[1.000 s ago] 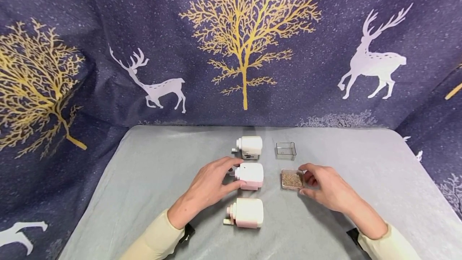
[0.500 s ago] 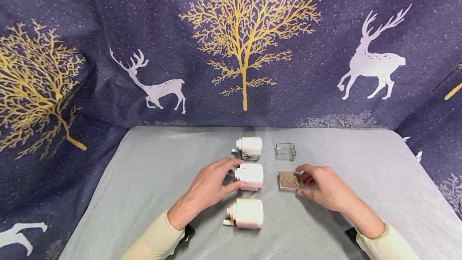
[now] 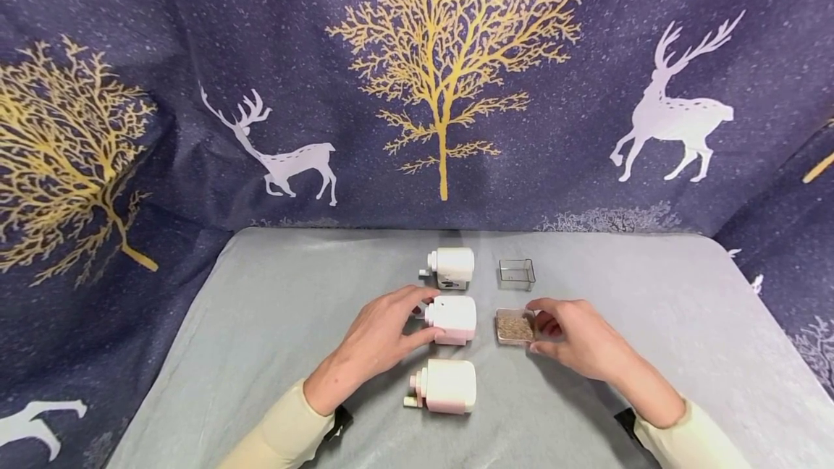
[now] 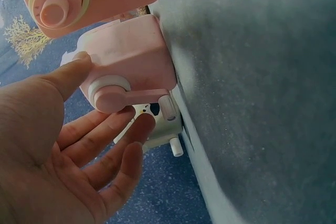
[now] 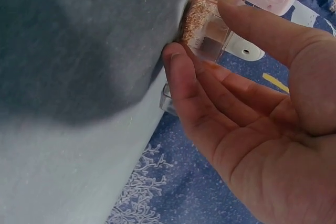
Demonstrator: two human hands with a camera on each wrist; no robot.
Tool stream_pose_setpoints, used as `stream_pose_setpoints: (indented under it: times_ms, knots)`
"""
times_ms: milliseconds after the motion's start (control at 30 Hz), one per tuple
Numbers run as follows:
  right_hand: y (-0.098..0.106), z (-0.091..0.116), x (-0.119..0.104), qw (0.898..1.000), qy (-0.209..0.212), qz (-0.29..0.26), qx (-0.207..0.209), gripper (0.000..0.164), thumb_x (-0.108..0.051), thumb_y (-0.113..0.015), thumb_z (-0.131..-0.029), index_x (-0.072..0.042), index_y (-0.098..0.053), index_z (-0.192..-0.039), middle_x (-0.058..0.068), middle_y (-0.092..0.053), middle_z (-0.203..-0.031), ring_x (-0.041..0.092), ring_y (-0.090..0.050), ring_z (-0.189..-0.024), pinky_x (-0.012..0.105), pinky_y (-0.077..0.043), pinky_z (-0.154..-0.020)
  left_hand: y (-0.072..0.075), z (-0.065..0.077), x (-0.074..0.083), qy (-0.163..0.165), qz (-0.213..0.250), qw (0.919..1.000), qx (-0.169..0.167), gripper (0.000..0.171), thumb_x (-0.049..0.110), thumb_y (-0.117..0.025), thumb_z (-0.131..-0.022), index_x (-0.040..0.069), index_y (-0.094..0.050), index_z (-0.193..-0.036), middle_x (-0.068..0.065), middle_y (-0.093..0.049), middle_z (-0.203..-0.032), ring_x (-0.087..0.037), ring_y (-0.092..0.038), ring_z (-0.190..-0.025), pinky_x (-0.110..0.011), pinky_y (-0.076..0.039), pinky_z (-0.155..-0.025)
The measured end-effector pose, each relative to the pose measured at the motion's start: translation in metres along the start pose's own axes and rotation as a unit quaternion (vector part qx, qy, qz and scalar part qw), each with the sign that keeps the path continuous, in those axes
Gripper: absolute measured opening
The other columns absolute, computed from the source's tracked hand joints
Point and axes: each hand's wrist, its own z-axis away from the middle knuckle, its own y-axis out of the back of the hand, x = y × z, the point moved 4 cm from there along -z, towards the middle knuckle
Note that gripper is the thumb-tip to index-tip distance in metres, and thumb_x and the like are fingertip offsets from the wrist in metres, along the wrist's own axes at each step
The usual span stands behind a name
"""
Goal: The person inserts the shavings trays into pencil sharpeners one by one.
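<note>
standing on grey cloth (image 3: 293,295) before navy deer-print backdrop (image 3: 554,172), three sharpeners (image 3: 457,315)

I wear long sleeves in a pale cream, plain as far as I can see. My left sleeve (image 3: 280,434) ends in a rounded left cuff (image 3: 310,404), a little full, short of my bare left hand (image 3: 381,324). My right sleeve (image 3: 693,442) has the same colour and leaves my right hand (image 3: 580,335) bare too. By the left cuff, on the inner side of my wrist, shows a small black piece (image 3: 339,423); a second dark piece (image 3: 627,423), angular at its edge, sits at my right wrist. Their finer details are too small to make out.
</note>
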Motion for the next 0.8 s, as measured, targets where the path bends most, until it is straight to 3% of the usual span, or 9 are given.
stream_pose_setpoints:
  times_ms: [800]
  knots:
    - [-0.011,-0.013,-0.015,1.0,0.007,0.009,-0.019,0.055,-0.013,-0.083,-0.072,0.003,-0.062,-0.12,0.004,-0.07,-0.091,0.011,-0.065,-0.077,0.026,-0.056,-0.069,0.001,0.0,0.0,0.0,0.005,1.0,0.003,0.056,0.048,-0.069,-0.087,0.02,-0.058,-0.134,0.008,-0.061,-0.122,-0.011,-0.061,-0.1,-0.032,-0.052,-0.082]
